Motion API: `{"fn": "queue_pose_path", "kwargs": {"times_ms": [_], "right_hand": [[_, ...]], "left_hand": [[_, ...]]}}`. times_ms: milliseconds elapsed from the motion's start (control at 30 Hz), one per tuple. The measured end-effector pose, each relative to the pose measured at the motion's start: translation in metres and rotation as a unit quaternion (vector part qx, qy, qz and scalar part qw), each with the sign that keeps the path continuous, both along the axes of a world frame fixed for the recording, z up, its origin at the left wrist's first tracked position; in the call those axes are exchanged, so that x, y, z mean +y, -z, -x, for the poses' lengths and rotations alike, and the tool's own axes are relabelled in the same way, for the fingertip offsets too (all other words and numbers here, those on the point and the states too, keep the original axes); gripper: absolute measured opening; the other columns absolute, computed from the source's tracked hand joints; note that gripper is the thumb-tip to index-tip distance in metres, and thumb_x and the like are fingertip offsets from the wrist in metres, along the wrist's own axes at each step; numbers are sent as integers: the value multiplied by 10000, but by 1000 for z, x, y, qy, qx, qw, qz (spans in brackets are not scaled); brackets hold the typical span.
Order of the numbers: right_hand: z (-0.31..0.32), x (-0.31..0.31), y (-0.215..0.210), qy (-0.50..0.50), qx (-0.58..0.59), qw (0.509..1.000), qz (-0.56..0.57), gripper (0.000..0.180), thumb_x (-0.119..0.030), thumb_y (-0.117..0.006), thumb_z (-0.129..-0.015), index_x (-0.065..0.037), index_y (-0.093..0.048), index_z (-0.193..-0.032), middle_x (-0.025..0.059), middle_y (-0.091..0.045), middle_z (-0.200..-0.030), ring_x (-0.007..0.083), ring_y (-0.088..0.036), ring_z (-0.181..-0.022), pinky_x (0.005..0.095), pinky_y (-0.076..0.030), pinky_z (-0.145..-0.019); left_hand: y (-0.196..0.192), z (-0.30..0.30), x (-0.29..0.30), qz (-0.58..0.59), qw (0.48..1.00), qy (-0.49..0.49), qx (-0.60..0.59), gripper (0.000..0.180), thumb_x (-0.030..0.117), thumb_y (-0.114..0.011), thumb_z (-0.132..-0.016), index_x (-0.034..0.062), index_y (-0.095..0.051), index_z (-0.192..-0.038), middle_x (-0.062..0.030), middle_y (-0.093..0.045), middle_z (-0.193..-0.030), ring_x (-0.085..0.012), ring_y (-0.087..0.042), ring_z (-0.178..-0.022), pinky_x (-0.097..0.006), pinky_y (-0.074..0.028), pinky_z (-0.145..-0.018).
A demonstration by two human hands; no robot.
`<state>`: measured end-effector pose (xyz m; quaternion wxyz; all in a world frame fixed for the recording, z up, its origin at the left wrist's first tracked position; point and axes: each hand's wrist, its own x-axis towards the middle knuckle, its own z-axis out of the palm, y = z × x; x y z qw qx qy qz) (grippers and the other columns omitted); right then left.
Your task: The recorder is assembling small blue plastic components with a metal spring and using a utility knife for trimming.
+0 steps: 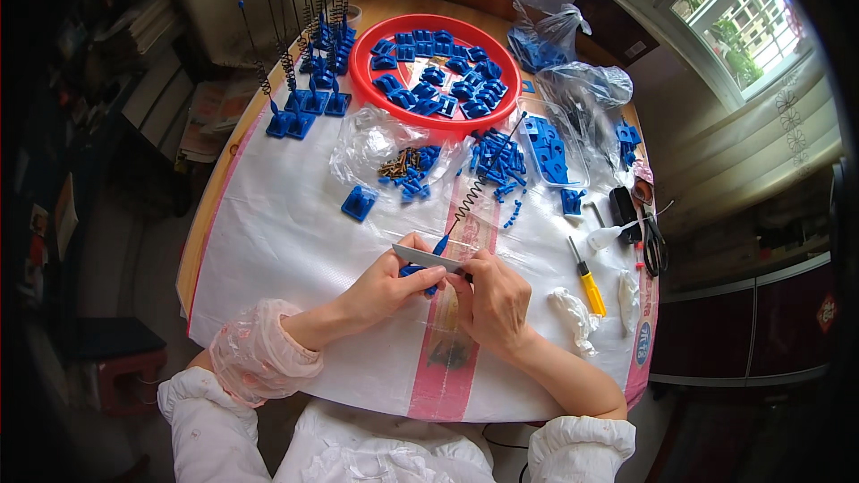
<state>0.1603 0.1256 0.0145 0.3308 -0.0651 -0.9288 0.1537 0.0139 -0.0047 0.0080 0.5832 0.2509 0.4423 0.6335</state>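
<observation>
My left hand (390, 284) is closed round a blue plastic base (419, 274) from which a black coiled spring rod (471, 199) rises, slanting away to the upper right. A flat grey strip (424, 257) lies across the front of this piece. Its right end is pinched by the fingers of my right hand (497, 300), and its left end reaches the fingers of my left hand. Whether it is a blade or a plate I cannot make out. Just beyond my hands, a single blue base (359, 203) sits on the white table cover (295, 241).
A red round tray (361, 80) holds several blue bases. Assembled pieces with upright spring rods (313, 100) stand at the far left. Brass screws (404, 164), blue pegs (497, 161) and a clear box (551, 148) lie mid-table. Right: a yellow-handled screwdriver (591, 291), scissors (655, 246), crumpled tissue (573, 320).
</observation>
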Motion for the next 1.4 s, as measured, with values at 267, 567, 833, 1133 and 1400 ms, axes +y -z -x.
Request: {"fn": "queue_pose_path", "kwargs": {"times_ms": [267,567,833,1133,1400], "right_hand": [[-1,-1,1,6,-4,1000,-12,255,-79,-710,-835,-46,-489,-958,95,-561,-753,271,-571,-592,373,-413,-497],[0,-2,-1,11,-7,999,-37,258,-89,-710,-839,-52,-481,-952,92,-551,-749,267,-568,-588,371,-409,-495],[-3,4,1,5,14,1000,-6,259,-135,-715,-845,-32,-506,-956,98,-556,-774,255,-561,-579,363,-412,-486],[-7,-2,-1,-141,72,987,-13,265,-208,-634,-947,-42,-457,-1053,82,-537,-673,225,-521,-497,347,-381,-433],[-10,-3,1,-138,53,989,-10,345,-154,-721,-819,-27,-486,-1036,92,-538,-774,232,-555,-575,348,-394,-467]], "left_hand": [[3,-1,1,-7,1000,-13,11,160,203,-610,-999,102,-489,-1025,3,-622,-900,-43,-595,-845,-214,-498,-783],[2,-2,2,-11,998,-27,49,175,227,-625,-991,105,-501,-1000,22,-586,-897,-19,-557,-817,-180,-460,-710],[8,0,0,4,1000,-20,12,172,136,-612,-980,67,-487,-1076,-23,-559,-998,-73,-564,-889,-232,-483,-797],[1,9,3,0,981,-17,-191,131,131,-572,-988,68,-464,-1027,-59,-559,-978,-134,-590,-924,-276,-522,-814],[2,9,4,-38,981,1,-189,152,207,-498,-1048,82,-457,-973,-49,-558,-937,-122,-598,-863,-260,-535,-769]]}}
